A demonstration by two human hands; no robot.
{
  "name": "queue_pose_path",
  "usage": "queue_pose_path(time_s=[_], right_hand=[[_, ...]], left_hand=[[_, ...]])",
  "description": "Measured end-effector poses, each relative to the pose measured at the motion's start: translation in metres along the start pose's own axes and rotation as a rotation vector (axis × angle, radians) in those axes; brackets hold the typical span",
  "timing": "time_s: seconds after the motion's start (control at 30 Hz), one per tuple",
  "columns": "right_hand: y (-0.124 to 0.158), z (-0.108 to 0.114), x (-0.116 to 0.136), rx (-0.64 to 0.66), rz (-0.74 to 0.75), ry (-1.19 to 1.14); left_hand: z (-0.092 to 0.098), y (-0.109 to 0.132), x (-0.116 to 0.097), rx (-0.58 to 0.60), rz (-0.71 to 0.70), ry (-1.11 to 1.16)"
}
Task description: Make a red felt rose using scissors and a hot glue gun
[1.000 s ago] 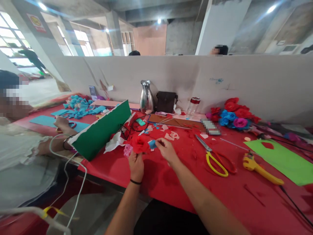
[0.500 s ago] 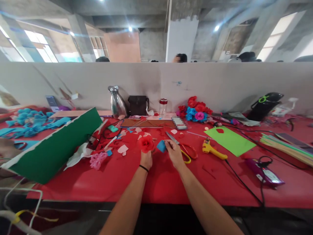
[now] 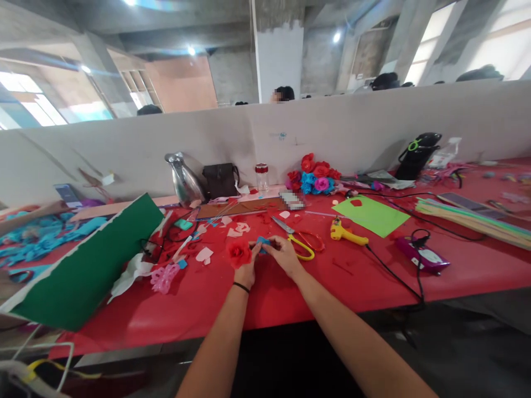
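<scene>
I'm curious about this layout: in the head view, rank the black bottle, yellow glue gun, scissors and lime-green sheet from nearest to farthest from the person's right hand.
From the right hand:
1. Scissors, just right of it.
2. Yellow glue gun, farther right.
3. Lime-green sheet, beyond the glue gun.
4. Black bottle, back right.

Along the pale partition [image 3: 352,124] I can see a steel flask [image 3: 185,181] beside a dark bag [image 3: 219,181], then a red-lidded jar [image 3: 262,178]. Farther right, a black bottle [image 3: 416,158] with a green loop [image 3: 414,145] stands next to a clear bottle [image 3: 446,155]. Over on the left, a green board [image 3: 93,268] stands on edge. Past the partition, people's heads [image 3: 284,93] show, and lamps [image 3: 336,37] shine overhead.
</scene>
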State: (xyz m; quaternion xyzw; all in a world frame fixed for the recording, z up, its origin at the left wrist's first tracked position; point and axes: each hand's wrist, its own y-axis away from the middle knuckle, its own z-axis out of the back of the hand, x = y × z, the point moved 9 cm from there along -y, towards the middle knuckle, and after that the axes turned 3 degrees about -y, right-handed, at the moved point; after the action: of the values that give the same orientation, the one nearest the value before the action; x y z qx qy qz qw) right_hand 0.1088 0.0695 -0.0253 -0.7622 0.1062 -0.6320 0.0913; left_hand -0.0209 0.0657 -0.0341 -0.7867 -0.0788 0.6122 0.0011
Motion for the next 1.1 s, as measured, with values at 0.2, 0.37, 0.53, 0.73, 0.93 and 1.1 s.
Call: queue_pose_path(time_s=[0.2,0.37,0.53,0.73,0.93,1.1], right_hand=[[-0.001,0.009,0.003,-0.066,0.007,-0.02],[0.001,0.001,0.002,-0.017,-0.015,-0.035],[0.01,-0.004,-0.002,0.017,-0.068,-0.102],[0.02,-0.008,-0.005,0.088,-0.138,-0.176],[0.02,-0.011,-0.005,0.121,-0.15,-0.237],[0.02,-0.012,-0.005,0.118,-0.144,-0.257]], left_hand=[[-0.001,0.0,0.009,0.029,0.086,0.015],[-0.004,0.005,0.009,0.041,0.112,0.033],[-0.002,0.011,0.006,0.034,0.126,0.06],[0.003,0.023,0.002,0.057,0.157,0.089],[0.001,0.029,-0.005,0.09,0.138,0.102],[-0.002,0.028,-0.005,0.119,0.144,0.103]])
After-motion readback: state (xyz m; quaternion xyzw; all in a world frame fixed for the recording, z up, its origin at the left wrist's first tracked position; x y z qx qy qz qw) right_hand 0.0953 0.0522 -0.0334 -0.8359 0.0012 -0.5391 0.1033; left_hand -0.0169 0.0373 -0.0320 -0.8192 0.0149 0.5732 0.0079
